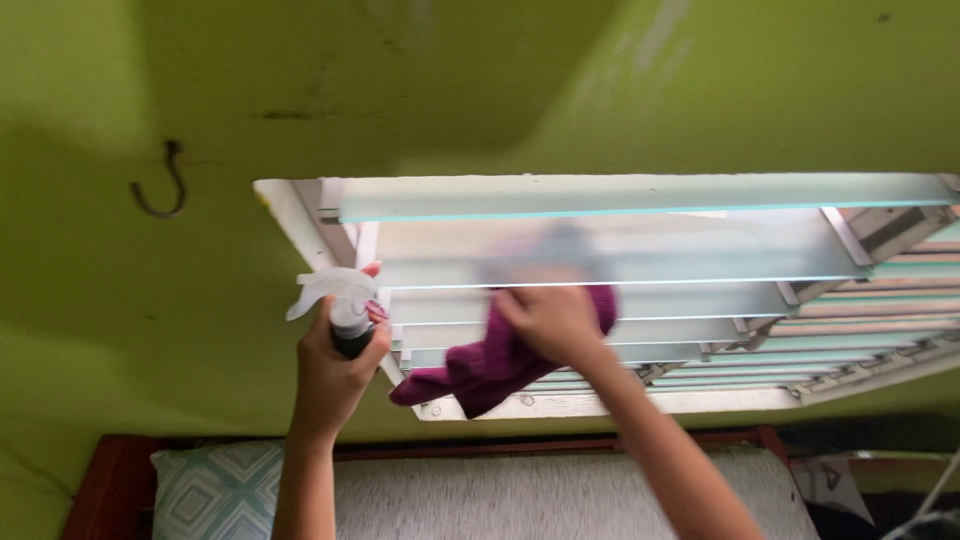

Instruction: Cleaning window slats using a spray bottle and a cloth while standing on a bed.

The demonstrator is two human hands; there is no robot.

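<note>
Where frosted louvre slats [600, 250] blur, right hand [548, 318] presses purple cloth [480, 370].

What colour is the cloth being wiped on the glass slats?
Dark magenta-purple cloth, seen clearly in the head view, under the right hand.

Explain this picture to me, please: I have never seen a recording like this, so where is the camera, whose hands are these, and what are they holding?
The one picture comes from a camera worn on a person's head, tilted up at a green wall. Both bare hands are that person's own. The left hand grips a spray bottle with a white trigger head, pointed toward a louvred window of frosted glass slats. The right hand presses a purple cloth against the slats. A metal hook sits on the wall to the left. Below lie a patterned pillow and a grey mattress in a reddish wooden frame.
</note>
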